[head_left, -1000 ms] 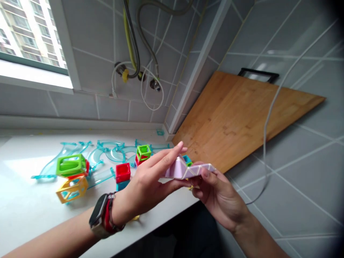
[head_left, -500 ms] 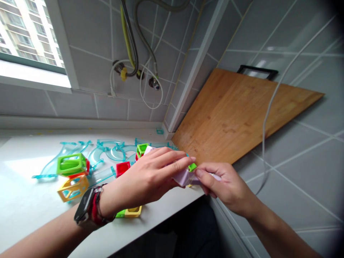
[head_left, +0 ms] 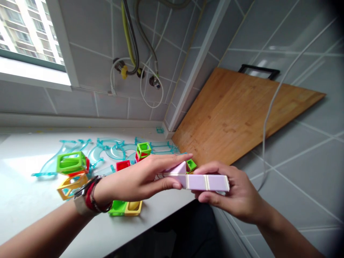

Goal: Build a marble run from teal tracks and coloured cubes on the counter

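Both hands hold a lilac snake puzzle [head_left: 196,182], its segments parted by pale seams. One wedge-shaped segment sticks up near the middle, while a straight row of flat faces runs right. My left hand [head_left: 150,175] is closed on the left part, fingers over the top and thumb along the near side. My right hand [head_left: 235,188] grips the right end between fingers above and thumb below. The left fingers and palm hide much of the puzzle's left side. Just behind the puzzle a green block frame [head_left: 191,165] shows between the hands.
On the white counter [head_left: 24,211] lie translucent teal track pieces [head_left: 111,152]. Green, red and yellow block frames stand left, including a green one [head_left: 71,163]; a green-and-yellow pair [head_left: 125,208] sits nearer. A wooden board [head_left: 228,118] leans on the right wall, a white cable [head_left: 264,132] hanging before it.
The snake puzzle has been turned, so its straight row of faces now points right toward the camera's view. My right hand has shifted from a pinch to a wider grip around the end.
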Available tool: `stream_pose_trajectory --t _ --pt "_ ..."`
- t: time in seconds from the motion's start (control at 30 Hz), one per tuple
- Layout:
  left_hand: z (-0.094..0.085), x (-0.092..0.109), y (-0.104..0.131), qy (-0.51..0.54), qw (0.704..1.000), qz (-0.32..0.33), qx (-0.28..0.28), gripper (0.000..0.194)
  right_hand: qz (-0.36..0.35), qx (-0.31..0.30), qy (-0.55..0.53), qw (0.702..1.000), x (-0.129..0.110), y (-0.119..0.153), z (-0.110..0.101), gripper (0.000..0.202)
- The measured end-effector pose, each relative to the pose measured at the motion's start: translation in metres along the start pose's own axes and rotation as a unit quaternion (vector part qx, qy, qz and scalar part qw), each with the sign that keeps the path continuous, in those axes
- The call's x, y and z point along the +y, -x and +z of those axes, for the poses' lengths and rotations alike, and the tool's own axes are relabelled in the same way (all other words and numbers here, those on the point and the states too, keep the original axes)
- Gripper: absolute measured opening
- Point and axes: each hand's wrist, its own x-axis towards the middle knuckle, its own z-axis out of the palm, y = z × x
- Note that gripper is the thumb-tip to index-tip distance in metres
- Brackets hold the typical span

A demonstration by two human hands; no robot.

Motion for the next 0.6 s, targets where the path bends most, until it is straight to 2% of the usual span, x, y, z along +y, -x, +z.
stream_pose_trajectory --t 0.1,0.2,0.37,0.5,0.57,0.6 --pt "0.000 0.002 -0.001 0.028 0.999 -0.008 -0.016 0.058 -0.077 0.014 0.062 0.995 0.001 0.001 0.003 0.031" --pt "0.001 0.005 -0.001 0.012 1.000 -0.007 -0.015 0.059 -0.080 0.008 0.061 0.995 0.000 -0.001 0.002 0.025" --pt "0.002 0.007 -0.001 0.001 1.000 -0.002 -0.023 0.061 -0.011 -0.025 -0.028 0.999 0.002 -0.006 -0.002 0.022" --pt "0.001 0.008 -0.002 -0.003 0.999 0.001 -0.039 0.061 0.079 -0.092 -0.159 0.980 0.006 -0.009 -0.004 0.019" --pt "0.001 0.007 -0.002 0.002 0.999 0.002 -0.037 0.061 0.084 -0.095 -0.162 0.979 0.006 -0.008 -0.003 0.020" --pt "0.001 0.007 -0.002 0.005 0.999 0.001 -0.032 0.060 0.069 -0.078 -0.138 0.985 0.005 -0.008 -0.002 0.021"
